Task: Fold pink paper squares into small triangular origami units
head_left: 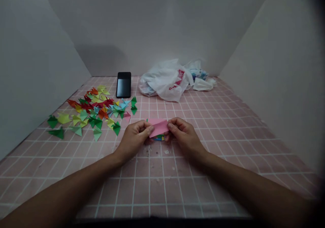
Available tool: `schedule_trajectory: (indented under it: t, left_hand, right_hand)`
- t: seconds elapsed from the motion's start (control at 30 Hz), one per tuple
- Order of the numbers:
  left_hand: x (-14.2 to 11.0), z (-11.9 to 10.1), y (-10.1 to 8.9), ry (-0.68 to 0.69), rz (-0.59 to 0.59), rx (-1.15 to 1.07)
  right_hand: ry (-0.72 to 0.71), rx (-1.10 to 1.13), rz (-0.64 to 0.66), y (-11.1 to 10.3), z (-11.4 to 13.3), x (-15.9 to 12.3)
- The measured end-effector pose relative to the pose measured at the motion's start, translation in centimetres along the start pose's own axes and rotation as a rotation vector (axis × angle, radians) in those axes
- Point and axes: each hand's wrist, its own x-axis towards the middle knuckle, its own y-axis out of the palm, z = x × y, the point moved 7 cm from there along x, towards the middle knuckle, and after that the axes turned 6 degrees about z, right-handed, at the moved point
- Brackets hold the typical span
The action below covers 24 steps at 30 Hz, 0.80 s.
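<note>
A small pink sheet of paper (158,128), with a crease or folded edge across it, is stretched between my two hands near the middle of the table. My left hand (137,133) pinches its left end between thumb and fingers. At the opposite end, my right hand (184,133) grips the paper the same way. Beneath the sheet, partly hidden, lies a stack of coloured paper (159,138) showing green, blue and yellow edges. To the left of my left hand are many folded origami pieces (95,121) in green, yellow, red, orange and light blue.
A black phone (123,85) leans upright at the back. Right of it lie a crumpled white plastic bag (167,81) with red print and another white bundle (201,79). Small scraps (167,152) dot the pink checked tablecloth (223,146). Pale walls stand on three sides.
</note>
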Motion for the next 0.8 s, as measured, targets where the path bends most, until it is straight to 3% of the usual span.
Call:
schedule_trajectory:
  t: [0.17,0.3,0.47,0.8]
  left_hand:
    - [0.0,0.3,0.1,-0.018,0.022,-0.011]
    - [0.0,0.3,0.6,-0.017,0.103,0.044]
    - [0.0,0.6,0.3,-0.052,0.047,-0.076]
    - [-0.3,0.5,0.9,-0.058,0.118,-0.045]
  right_hand:
    - [0.084,0.064,0.087,0.7,-0.7,-0.1]
    - [0.040,0.046,0.030,0.0,-0.2,0.0]
    - [0.017,0.116,-0.021,-0.4,0.2,-0.1]
    - [0.157,0.084,0.183,1.6,-1.0,-0.5]
